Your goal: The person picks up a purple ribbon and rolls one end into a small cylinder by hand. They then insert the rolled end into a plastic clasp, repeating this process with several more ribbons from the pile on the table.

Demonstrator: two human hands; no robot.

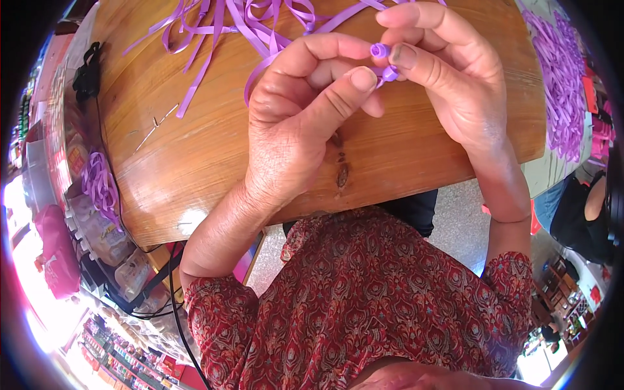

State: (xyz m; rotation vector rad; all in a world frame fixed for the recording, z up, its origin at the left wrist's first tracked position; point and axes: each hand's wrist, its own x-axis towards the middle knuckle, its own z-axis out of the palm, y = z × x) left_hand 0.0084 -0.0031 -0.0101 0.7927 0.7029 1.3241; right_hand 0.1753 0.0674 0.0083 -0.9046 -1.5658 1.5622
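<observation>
Both hands meet above a round wooden table (195, 149). My left hand (296, 123) and my right hand (448, 84) pinch the same small rolled coil of purple ribbon (381, 53) between thumbs and fingertips. The ribbon's loose end trails back from the coil toward a tangle of purple ribbon strips (247, 23) lying on the far side of the table. My left thumb presses against the lower part of the coil, and my right index finger curls over its top.
A heap of purple ribbon (562, 78) lies at the right, beyond the table's edge. A thin needle-like metal piece (156, 127) rests on the table at left. A purple ribbon bundle (97, 185), a black clip (88, 71) and packaged goods sit left of the table.
</observation>
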